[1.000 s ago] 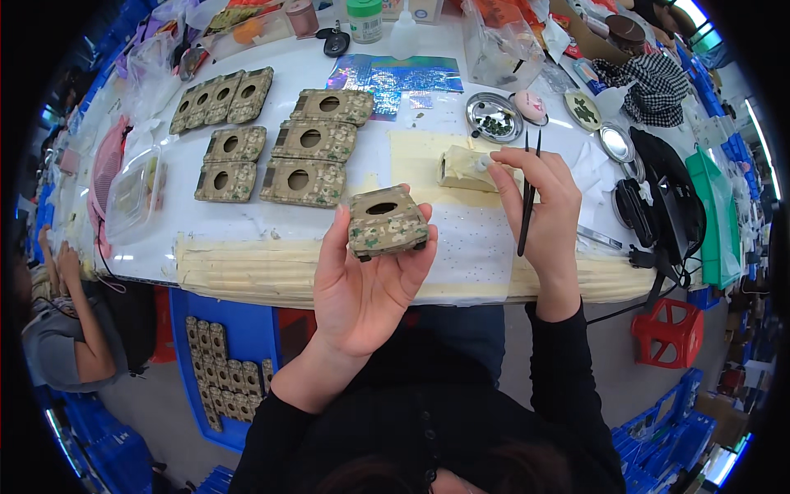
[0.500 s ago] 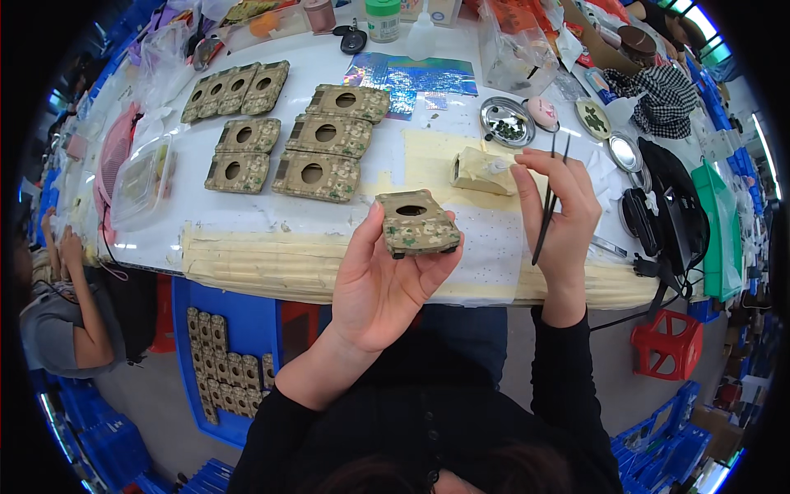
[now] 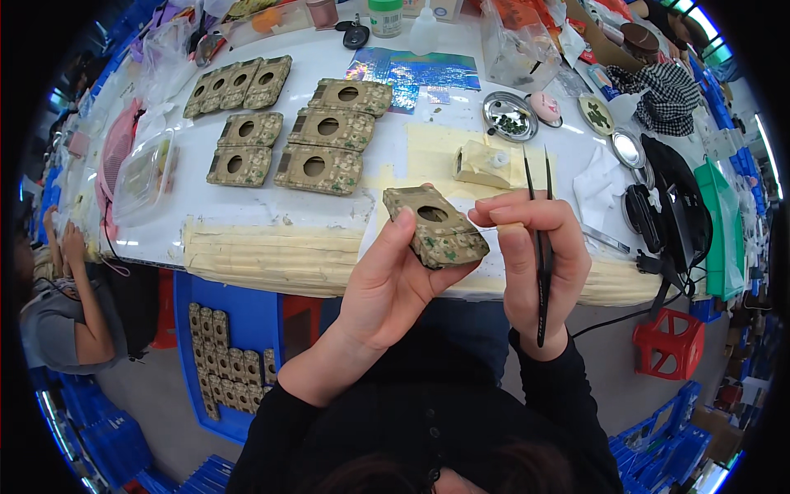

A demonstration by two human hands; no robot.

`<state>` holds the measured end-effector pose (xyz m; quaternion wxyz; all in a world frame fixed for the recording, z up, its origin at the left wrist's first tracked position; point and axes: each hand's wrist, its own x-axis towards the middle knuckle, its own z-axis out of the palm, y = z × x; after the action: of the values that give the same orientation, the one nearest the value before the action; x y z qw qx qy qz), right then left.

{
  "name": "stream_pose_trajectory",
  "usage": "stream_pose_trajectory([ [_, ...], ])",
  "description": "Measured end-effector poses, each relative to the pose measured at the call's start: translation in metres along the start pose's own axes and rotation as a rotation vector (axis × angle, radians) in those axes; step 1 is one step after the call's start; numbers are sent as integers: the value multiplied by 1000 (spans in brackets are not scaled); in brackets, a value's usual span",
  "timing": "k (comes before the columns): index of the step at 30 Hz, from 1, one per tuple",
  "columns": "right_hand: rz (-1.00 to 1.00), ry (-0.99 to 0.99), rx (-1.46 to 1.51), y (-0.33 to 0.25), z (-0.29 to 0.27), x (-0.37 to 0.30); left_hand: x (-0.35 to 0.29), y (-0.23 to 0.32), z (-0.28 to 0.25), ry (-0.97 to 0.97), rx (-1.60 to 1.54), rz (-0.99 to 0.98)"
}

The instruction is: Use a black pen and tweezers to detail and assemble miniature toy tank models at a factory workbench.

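My left hand is closed around a camouflage-painted model tank hull, tilted, with a round hole in its top. Close to its right side is my right hand. Black tweezers are tucked between its fingers, their points upward and away from the hull. Thumb and index finger pinch a thin pale stick, like a toothpick, its tip by the hull's edge; whether they touch I cannot tell. Beyond the hands, a tape-wrapped block with a small whitish nozzle sits on yellowish paper.
More camouflage hulls stand in groups at the left of the table. Small green parts fill a round metal dish at the right. A metal tool lies near the right edge. Below the table, a blue tray holds several hulls.
My right hand has come away from the block's nozzle, down and toward me, to the hull, with the thin stick now visible in its pinch. My left hand has turned the hull and moved it slightly right.
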<state>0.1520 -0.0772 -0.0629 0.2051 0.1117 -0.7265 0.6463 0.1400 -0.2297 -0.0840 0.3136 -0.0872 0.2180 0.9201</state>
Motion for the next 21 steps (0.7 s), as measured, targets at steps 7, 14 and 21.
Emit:
stream_pose_trajectory([
  [7, -23, 9, -18, 4, 4, -3, 0, 1, 2, -7, 29, 0],
  [14, -48, -23, -86, 5, 5, -1, 0, 2, 1, -5, 36, 13],
  [21, -44, -4, -79, 6, 6, -1, 1, 2, 1, -10, 37, 14],
])
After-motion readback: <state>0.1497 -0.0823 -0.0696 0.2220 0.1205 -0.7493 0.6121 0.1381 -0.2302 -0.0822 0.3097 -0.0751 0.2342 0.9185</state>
